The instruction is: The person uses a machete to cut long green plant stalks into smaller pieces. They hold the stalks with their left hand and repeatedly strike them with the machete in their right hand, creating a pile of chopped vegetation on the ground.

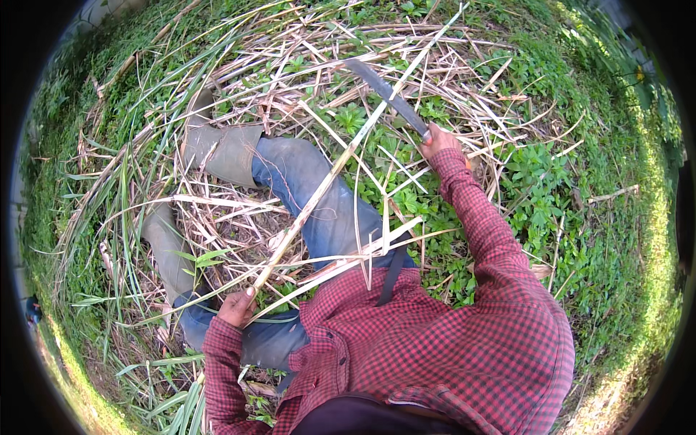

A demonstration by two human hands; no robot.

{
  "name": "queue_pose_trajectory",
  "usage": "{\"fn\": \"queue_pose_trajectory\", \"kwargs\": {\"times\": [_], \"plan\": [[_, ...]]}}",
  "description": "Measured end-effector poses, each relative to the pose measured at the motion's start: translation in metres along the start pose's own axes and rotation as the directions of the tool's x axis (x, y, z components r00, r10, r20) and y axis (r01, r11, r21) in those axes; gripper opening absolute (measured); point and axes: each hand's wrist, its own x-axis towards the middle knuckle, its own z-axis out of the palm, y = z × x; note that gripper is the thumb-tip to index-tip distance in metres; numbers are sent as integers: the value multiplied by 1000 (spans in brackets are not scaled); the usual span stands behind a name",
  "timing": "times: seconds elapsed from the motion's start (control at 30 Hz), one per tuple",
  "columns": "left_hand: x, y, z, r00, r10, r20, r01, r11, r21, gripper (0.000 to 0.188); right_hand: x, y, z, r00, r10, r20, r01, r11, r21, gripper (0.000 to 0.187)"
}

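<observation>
A long pale cane stalk [317, 197] runs slantwise across my legs, from the lower left to the upper right. My left hand [237, 308] is closed round its near end. On the right, my right hand [440, 142] grips the handle of a machete [388, 93] with a dark, curved blade. The blade crosses the stalk near its far part; whether it touches the stalk I cannot tell. Split strips of cane [348, 262] lie over my lap, close to the stalk.
Cut dry stalks and peelings [290, 69] litter the ground ahead. Long green leaves [130, 163] lie to the left, beside my rubber boots [221, 154]. Low leafy plants [540, 177] grow on the right. A dark strap [391, 275] hangs at my waist.
</observation>
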Motion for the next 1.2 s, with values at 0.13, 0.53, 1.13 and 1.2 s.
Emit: {"fn": "queue_pose_trajectory", "kwargs": {"times": [0.13,0.53,1.13,1.2], "plan": [[4,16,-10,983,-151,105,156,987,-44,52,20,-15,-7,990,140,23,-142,986,91,39],[-6,22,-19,998,-57,-10,57,998,-9,49,65,44,-10,897,442,-20,-428,876,221,48],[42,107,64,588,702,-402,32,476,879,50,-117,-58,1,964,-264,31,244,924,296,36],[17,62,41,584,692,-424,54,489,871,50,-127,-59,-5,945,-318,75,287,917,278,34]]}}
